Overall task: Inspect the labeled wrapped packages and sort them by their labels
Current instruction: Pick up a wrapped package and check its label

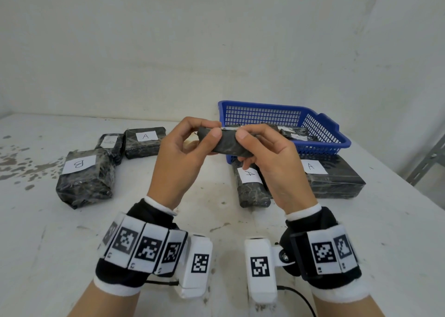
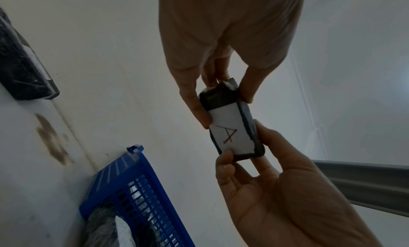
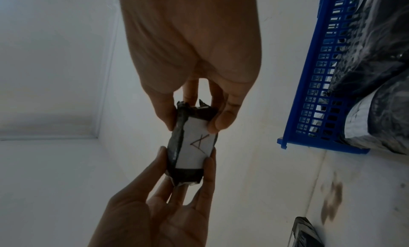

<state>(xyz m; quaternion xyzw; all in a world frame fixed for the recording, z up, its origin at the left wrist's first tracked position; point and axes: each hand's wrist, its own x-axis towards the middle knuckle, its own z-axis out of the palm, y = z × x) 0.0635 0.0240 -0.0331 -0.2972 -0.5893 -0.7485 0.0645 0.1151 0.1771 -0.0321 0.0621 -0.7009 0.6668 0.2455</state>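
Both hands are holding one small package (image 1: pixel 225 144) up off the counter (image 1: pixel 216 220), at the centre of the head view. The left hand (image 1: pixel 183 153) is pinching its left end between thumb and fingers, and the right hand (image 1: pixel 269 157) is pinching the other end the same way, so each grip is clamped on the package. The wrist views are showing its white label (image 2: pixel 230 128), marked A, facing away from the head camera.

This looks like the inspection step: the label is being read. The next move probably calls for carrying the package to the A group, and which group that is remains a judgement. Two packages marked A, a narrow one (image 1: pixel 250 186) and a broad flat one (image 1: pixel 337 179), are lying at 4 o'clock from the hands, just in front of the basket. At 9 o'clock a package marked B (image 1: pixel 84 177) is sitting near a smaller one (image 1: pixel 110 145) whose letter I cannot read and another marked A (image 1: pixel 144 142).

Farther back, at 2 o'clock, the blue basket (image 1: pixel 325 133) is holding several more wrapped packages (image 1: pixel 293 133); their labels are too hidden to read
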